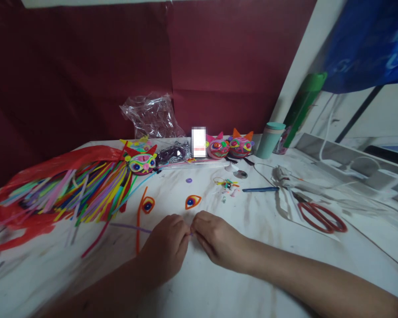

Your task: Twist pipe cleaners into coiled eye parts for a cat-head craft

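Note:
My left hand (170, 240) and my right hand (215, 238) are close together over the table, fingers pinched on a thin purple strip (129, 227). A tiny bit of it shows between the fingertips, and its longer part runs out to the left of my left hand, across an orange strip (138, 221) on the table. Just beyond my hands lie two eye shapes with orange outlines and dark blue centres, one at the left (148, 205) and one at the right (193, 202). Farther back is a small purple disc (189, 180).
Colourful strips (96, 190) lie on red plastic at the left. Decorated cat-like heads (142, 162) stand along the back, beside crumpled clear plastic (152, 115). Red-handled scissors (321, 216), a blue tool (260, 189), cables and a green cup (269, 141) are at the right.

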`<state>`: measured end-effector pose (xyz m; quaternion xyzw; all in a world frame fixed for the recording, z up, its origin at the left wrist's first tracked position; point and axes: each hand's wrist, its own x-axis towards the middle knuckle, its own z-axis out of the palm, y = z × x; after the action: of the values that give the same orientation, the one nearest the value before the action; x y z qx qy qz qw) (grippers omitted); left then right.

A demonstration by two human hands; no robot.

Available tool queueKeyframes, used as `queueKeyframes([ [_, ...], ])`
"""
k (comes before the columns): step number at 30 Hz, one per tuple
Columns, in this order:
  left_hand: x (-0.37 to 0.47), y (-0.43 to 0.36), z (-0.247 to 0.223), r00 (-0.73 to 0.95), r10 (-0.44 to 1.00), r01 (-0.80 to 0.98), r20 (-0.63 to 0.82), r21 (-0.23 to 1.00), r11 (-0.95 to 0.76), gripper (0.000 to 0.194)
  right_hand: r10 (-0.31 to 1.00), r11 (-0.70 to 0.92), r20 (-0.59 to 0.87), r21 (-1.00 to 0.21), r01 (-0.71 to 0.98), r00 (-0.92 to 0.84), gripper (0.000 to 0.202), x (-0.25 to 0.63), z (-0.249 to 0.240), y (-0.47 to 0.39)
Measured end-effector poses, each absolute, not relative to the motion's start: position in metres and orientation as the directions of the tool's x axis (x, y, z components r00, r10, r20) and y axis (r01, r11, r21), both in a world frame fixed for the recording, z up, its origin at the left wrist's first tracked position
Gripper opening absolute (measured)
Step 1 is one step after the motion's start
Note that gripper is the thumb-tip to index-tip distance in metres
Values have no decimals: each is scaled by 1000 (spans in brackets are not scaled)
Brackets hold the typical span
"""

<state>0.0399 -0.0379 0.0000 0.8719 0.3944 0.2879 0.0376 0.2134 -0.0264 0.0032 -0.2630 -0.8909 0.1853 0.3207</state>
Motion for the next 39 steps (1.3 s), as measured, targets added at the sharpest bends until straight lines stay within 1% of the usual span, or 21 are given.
queueKeyframes([
  [2,41,-39,2,477,713,654,515,334,-678,15,638,749,481,-569,340,-601,12,212,4,-27],
  [5,44,-43,8,329,757,644,564,452,-617,13,765,608,457,-745,275,-454,11,209,8,-31],
  [6,45,-44,9,289,774,641,564,486,-594,13,793,569,443,-784,248,-418,11,208,9,-33],
  [8,48,-46,10,239,797,635,554,532,-560,12,813,540,440,-814,215,-381,12,206,10,-36],
  [12,49,-46,8,246,834,638,494,565,-523,12,775,607,501,-761,230,-386,11,206,8,-37],
  [14,47,-44,7,292,842,658,455,543,-522,11,744,649,528,-716,256,-410,10,208,6,-34],
  [16,45,-42,6,352,832,693,428,478,-539,13,708,690,534,-664,289,-462,11,209,5,-31],
  [20,42,-40,3,480,768,737,423,281,-615,17,625,760,484,-555,337,-612,13,213,5,-25],
  [22,41,-40,2,545,722,717,425,210,-665,19,600,777,460,-530,339,-655,13,214,7,-24],
  [23,41,-40,2,561,708,706,429,199,-680,19,597,776,453,-534,335,-662,13,214,7,-24],
  [24,41,-40,3,566,700,695,435,206,-689,19,605,767,451,-552,328,-656,13,214,8,-24],
  [26,41,-40,5,538,700,673,471,260,-692,16,668,704,442,-636,316,-599,12,213,10,-26],
  [28,41,-42,8,467,708,649,530,338,-682,15,748,608,415,-741,286,-518,11,210,12,-29],
  [30,43,-44,9,384,726,626,570,417,-659,15,798,542,402,-804,244,-449,12,208,13,-33],
  [32,44,-45,8,331,752,619,571,470,-629,14,810,534,420,-816,220,-408,13,206,12,-35],
  [34,45,-45,8,328,771,621,545,491,-611,13,805,555,449,-802,223,-387,13,206,11,-36],
  [37,44,-42,7,363,788,633,497,490,-600,12,774,603,484,-761,240,-409,12,207,11,-33],
  [39,43,-41,7,407,780,650,475,450,-613,13,741,643,503,-721,257,-445,12,209,11,-31],
])
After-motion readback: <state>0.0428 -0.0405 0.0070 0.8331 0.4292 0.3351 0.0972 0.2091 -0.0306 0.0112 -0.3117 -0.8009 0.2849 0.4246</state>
